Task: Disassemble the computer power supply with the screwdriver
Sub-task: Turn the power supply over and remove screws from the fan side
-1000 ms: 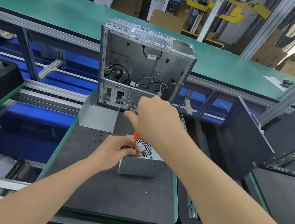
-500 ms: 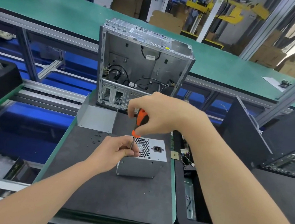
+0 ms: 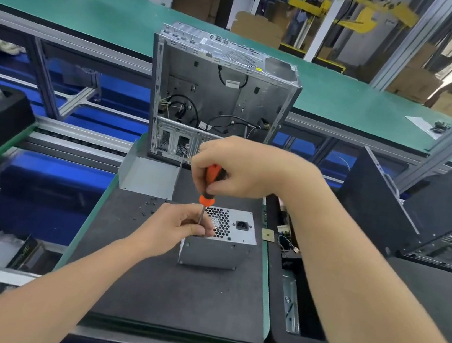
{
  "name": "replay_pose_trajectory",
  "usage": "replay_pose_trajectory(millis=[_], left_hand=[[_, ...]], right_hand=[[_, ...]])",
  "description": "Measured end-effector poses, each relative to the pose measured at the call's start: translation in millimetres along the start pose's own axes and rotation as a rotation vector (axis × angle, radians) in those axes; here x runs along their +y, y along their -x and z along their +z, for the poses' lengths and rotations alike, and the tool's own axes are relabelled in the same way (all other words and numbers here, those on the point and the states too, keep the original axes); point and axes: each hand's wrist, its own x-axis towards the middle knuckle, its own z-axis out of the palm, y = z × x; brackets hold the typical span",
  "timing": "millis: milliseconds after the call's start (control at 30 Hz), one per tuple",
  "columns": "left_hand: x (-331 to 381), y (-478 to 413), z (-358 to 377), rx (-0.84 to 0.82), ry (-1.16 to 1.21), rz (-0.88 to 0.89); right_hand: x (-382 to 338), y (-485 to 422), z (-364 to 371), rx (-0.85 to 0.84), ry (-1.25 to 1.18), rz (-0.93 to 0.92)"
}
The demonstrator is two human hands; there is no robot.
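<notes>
A grey metal power supply (image 3: 216,250) stands on the dark mat (image 3: 162,287), its top face showing a honeycomb grille and a black socket. My right hand (image 3: 244,168) grips the orange and black handle of a screwdriver (image 3: 209,182) held upright over the unit's top left corner. My left hand (image 3: 179,226) rests on that corner and pinches the screwdriver's thin shaft near the tip. The tip itself is hidden behind my left fingers.
An open, emptied computer case (image 3: 217,97) stands upright just behind. A bent grey metal panel (image 3: 148,176) lies at its left foot, with several small black screws (image 3: 148,207) scattered beside it. A black bin (image 3: 291,297) with parts sits right of the mat, dark case panels (image 3: 417,204) further right.
My right hand has pulled back to the right, uncovering the orange handle and the supply's top face. My left hand has kept its place on the corner.
</notes>
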Motion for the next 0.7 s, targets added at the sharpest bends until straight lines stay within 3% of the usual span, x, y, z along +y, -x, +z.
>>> replay_pose_trajectory(millis=[167,300,367,433,533,633,700], left_hand=[[0,2,7,0.068,-0.046,-0.005],[2,1,9,0.080,-0.056,-0.020],[2,1,7,0.065,-0.041,-0.027],[3,1,4,0.037,-0.017,-0.022],[5,1,0,0.000,-0.011,-0.006],[5,0,-2,-0.007,-0.022,0.011],[3,0,-1,0.006,-0.032,0.011]], right_hand=[[-6,3,3,-0.007,-0.024,0.115],[-24,-4,25,0.316,0.208,0.608],[-30,-12,35,0.374,0.170,0.713],[-25,-14,37,0.345,0.091,0.625],[-14,-4,17,0.150,-0.049,0.318],[-8,3,-2,-0.048,-0.013,0.113],[-8,-2,-4,-0.089,-0.005,0.069]])
